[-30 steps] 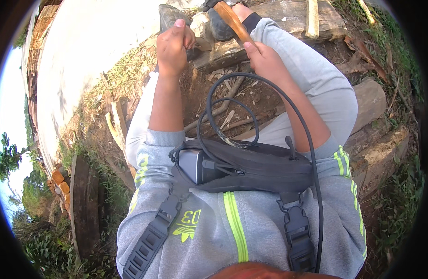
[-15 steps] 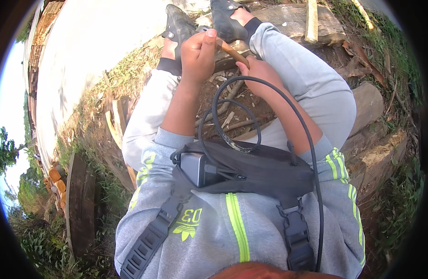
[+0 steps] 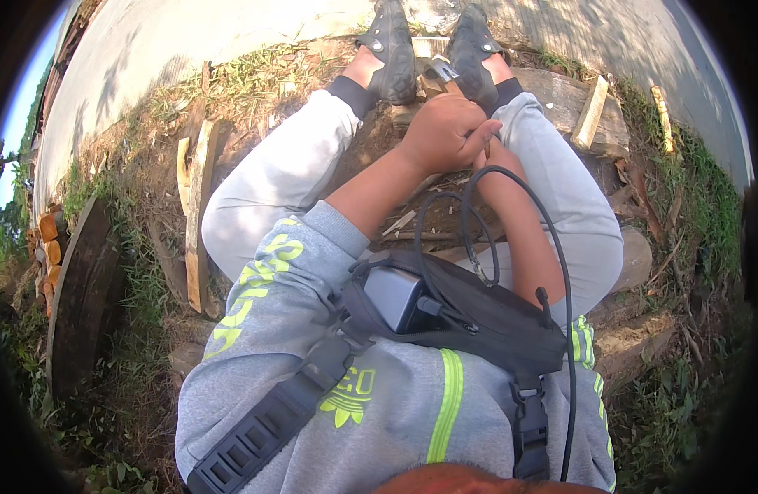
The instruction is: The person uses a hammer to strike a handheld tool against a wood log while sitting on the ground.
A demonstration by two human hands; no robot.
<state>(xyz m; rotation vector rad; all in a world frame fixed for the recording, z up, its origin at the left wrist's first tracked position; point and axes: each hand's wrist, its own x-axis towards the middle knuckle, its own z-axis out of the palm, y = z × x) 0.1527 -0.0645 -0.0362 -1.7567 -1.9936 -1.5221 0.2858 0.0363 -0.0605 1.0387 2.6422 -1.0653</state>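
Both my hands are closed one behind the other on a wooden-handled tool with a grey metal head (image 3: pixel 442 69), hammer-like in shape, though its exact kind is unclear. My left hand (image 3: pixel 446 132) is nearer the head, with a short bit of handle showing beyond it. Right behind it, partly covered by the left hand and a black cable (image 3: pixel 523 174), my right hand (image 3: pixel 496 158) wraps the rear of the handle. The metal head sits between my two dark shoes (image 3: pixel 393 62), close to a pale piece of wood (image 3: pixel 428 47).
A flat log (image 3: pixel 572 103) lies beyond my right leg, with a pale wood strip (image 3: pixel 591 113) across it. Split planks (image 3: pixel 199 218) lie left of my left leg. Chips litter the soil between my legs. A black pouch (image 3: pixel 478 317) with the looped cable hangs at my waist.
My left hand has moved right and nearer my body, closing up to my right hand. The tool's metal head now shows between my shoes. My view has turned, shifting my legs and the ground.
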